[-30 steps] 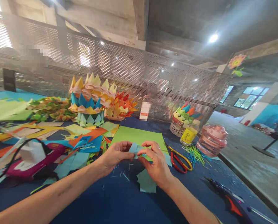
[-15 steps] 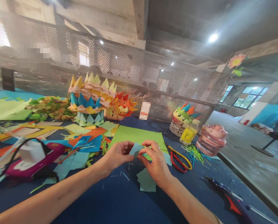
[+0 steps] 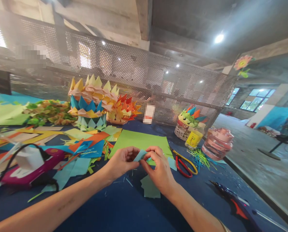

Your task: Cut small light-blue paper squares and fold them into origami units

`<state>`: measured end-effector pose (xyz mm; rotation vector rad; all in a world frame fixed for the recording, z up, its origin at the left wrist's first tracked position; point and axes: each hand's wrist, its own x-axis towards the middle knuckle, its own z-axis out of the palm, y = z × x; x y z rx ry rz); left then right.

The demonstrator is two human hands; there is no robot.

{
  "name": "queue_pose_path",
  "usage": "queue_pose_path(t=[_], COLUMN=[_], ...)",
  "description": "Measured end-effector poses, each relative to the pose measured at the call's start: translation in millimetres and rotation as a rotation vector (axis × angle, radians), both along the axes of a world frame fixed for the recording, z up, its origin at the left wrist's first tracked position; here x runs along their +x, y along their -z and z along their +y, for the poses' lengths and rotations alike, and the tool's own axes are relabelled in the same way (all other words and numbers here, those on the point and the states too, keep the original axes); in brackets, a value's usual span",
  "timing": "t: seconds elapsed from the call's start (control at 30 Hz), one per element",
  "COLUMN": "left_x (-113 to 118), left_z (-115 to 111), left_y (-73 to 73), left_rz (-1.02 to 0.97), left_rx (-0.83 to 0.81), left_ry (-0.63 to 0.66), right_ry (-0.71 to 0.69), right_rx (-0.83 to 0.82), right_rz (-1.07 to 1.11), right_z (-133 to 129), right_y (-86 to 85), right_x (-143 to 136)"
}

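Observation:
A small light-blue paper piece [image 3: 140,155] is held up between my two hands. My left hand [image 3: 124,159] pinches its left side with thumb and fingers. The fingertips of my right hand [image 3: 158,166] close on its right side. Below, on the dark blue table [image 3: 110,206], lie light-blue paper pieces [image 3: 151,187], partly under my right hand. Behind my hands a green sheet [image 3: 139,140] lies flat.
Red and yellow scissors [image 3: 186,167], a yellow-labelled bottle [image 3: 194,138], a pink bottle [image 3: 218,143] and a glue gun [image 3: 238,203] stand or lie right. Left are a magenta power strip [image 3: 34,166], paper strips [image 3: 42,137] and folded paper crowns [image 3: 88,111].
The held paper now looks narrower, folded or tilted over between my fingertips. Both hands stay at nearly the same place, and the view has shifted slightly.

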<state>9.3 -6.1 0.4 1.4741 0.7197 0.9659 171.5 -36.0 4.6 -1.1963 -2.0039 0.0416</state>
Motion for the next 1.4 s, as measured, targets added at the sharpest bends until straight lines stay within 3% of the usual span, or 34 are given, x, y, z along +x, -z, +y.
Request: queue_pose_path(t=[0.2, 0.47, 0.7, 0.87, 1.17, 1.4], left_x=[0.7, 0.1, 0.8, 0.9, -1.0, -1.0], left_z=[-4.1, -6.5, -7.3, -7.2, 0.6, -1.3], left_y=[-3.7, -7.1, -7.3, -5.7, 2.8, 2.2], left_rz=[-0.007, -0.024, -0.051, 0.047, 0.186, 0.219], left_rx=[0.012, -0.004, -0.058, -0.142, 0.073, 0.089], left_ry=[-0.027, -0.006, -0.008, -0.015, -0.087, -0.092], right_ry=[0.033, 0.002, -0.034, -0.013, -0.080, -0.099], right_rx=[-0.007, -0.304, -0.277, -0.252, -0.359, -0.367], right_rz=[0.067, 0.368, 0.491, 0.548, 0.531, 0.489], right_z=[-1.7, 2.6, -2.3, -3.2, -0.2, 0.6], right_y=[2.6, 9.3, 5.2, 2.4, 7.9, 4.0], right_x=[-2.3, -3.8, -5.9, -6.6, -7.9, -5.2])
